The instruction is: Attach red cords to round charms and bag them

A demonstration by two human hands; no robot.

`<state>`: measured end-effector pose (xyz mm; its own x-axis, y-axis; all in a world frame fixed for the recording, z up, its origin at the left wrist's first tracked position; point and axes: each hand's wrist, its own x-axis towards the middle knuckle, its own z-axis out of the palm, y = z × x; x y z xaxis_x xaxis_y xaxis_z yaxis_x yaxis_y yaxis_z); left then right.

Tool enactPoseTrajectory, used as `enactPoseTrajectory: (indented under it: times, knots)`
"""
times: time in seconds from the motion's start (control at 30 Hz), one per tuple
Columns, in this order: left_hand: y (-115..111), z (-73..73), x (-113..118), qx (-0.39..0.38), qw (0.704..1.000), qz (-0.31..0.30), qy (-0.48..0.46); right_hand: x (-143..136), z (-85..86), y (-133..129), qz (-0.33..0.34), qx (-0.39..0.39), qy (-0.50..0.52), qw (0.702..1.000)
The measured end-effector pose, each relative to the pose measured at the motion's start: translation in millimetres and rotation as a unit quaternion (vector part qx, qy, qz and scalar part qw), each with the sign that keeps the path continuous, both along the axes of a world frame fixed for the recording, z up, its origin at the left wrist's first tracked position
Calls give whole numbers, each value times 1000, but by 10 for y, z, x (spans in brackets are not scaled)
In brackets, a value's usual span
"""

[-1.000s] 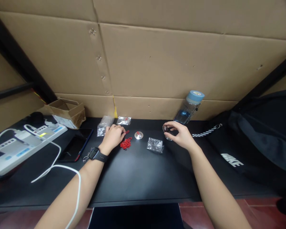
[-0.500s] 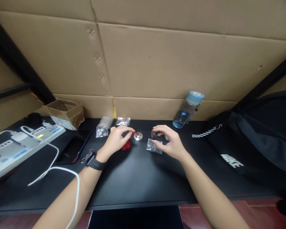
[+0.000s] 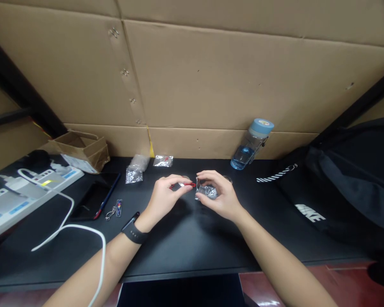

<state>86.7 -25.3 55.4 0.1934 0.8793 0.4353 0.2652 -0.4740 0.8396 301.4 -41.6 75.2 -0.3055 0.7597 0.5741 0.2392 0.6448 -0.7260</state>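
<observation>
My left hand (image 3: 166, 194), with a dark watch on the wrist, pinches a red cord (image 3: 192, 184) between thumb and fingertips. Most of that cord is hidden by the hand. My right hand (image 3: 220, 192) grips a small thin metal disc (image 3: 197, 182) by its edges, seen nearly edge-on. The cord's tip is right beside the disc; whether they touch I cannot tell. A crinkled clear plastic wrapper (image 3: 210, 192) shows between the right thumb and fingers, apparently on the table. Part of another round metal piece (image 3: 186, 177) peeks out behind the left fingers.
Plastic packets (image 3: 135, 175) and a flat packet (image 3: 163, 160) lie at the back. At left are a power strip (image 3: 25, 197), white cable (image 3: 83, 226), phone (image 3: 92, 200), keychain (image 3: 118, 208) and cardboard box (image 3: 83, 149). A water bottle (image 3: 248, 149) and black bag (image 3: 342, 200) stand right.
My left hand has moved right with the red cord, up to the disc. My right hand has shifted slightly left, still gripping the disc. The two hands are closer together.
</observation>
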Motion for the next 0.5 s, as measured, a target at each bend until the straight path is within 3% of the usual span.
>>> enactPoseTrajectory:
  times: [0.27,0.5]
  knots:
    - [-7,30,2,36,997,-7,64,-26,-14,-10,7,-1,15,1000]
    - [-64,64,44,69,987,22,142,-58,-30,-15,3,-2,15,1000]
